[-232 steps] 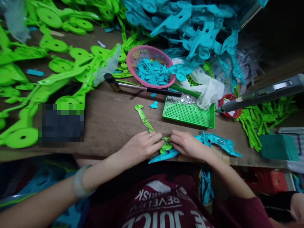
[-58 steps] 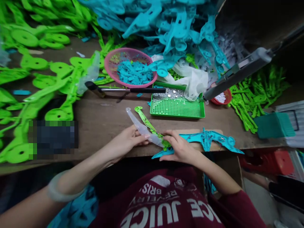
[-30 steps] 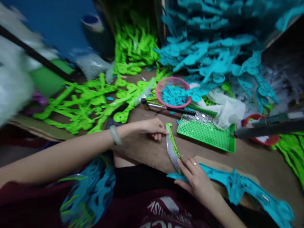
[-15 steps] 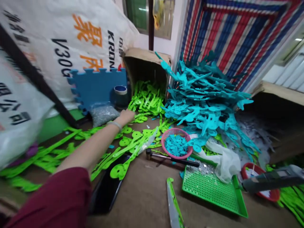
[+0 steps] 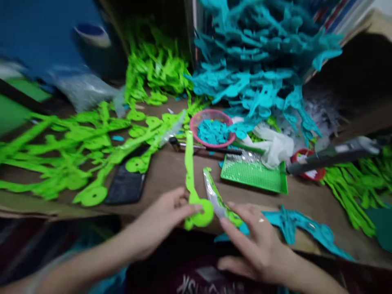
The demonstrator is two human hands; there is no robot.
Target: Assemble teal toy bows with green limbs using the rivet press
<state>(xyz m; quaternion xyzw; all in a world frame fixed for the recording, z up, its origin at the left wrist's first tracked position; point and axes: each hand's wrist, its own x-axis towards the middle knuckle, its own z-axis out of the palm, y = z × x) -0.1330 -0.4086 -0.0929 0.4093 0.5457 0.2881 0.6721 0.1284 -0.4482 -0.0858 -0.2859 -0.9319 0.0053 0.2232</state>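
My left hand (image 5: 171, 212) pinches a lime-green plastic piece (image 5: 202, 213) by its round end, with the long arm of the piece pointing away from me. Beside it, my right hand (image 5: 260, 241) has its fingers spread over the near end of a green piece in clear wrapping (image 5: 216, 196), which lies on the table (image 5: 171, 175). The right fingertips are at the wrapping, and the thumb is apart from them. Blue plastic pieces (image 5: 306, 224) lie just beyond the right hand at the table's near edge.
Green pieces (image 5: 76, 143) spread across the left, partly over a black phone-like slab (image 5: 127, 183). Ahead are a pink bowl of blue bits (image 5: 214, 130), a hammer (image 5: 208, 149), a green tray (image 5: 254, 175) and a blue heap (image 5: 254, 85). A grey rod (image 5: 333, 155) juts from the right.
My left hand has come back from the far green heap and now holds a green piece. My right hand has come into view beside the wrapped piece. The view has tilted down.
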